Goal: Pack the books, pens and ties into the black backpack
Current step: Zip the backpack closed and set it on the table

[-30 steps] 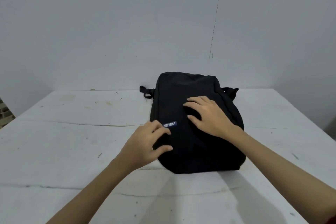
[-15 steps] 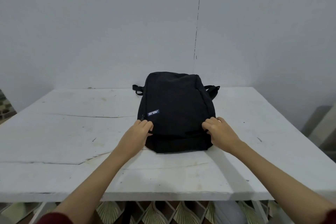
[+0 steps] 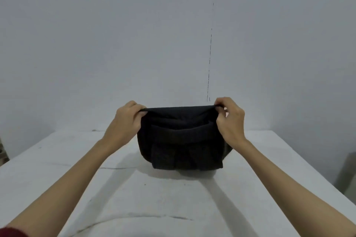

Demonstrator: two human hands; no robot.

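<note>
The black backpack [image 3: 183,140] stands upright in the middle of the white table [image 3: 77,169], its base facing me. My left hand [image 3: 126,121] grips its upper left corner, fingers curled over the fabric edge. My right hand [image 3: 230,119] pinches the upper right corner at the same height. The top edge is stretched taut between both hands. No books, pens or ties are in view, and the bag's inside is hidden.
A plain grey wall [image 3: 173,34] rises just behind the table, with a thin dark vertical line [image 3: 210,54] on it. The table's right edge drops off near a grey object [image 3: 348,175] on the floor.
The backpack lay flat with my hands at its near end; now both hands have lifted that end so the bag stands upright. The view has also moved closer.
</note>
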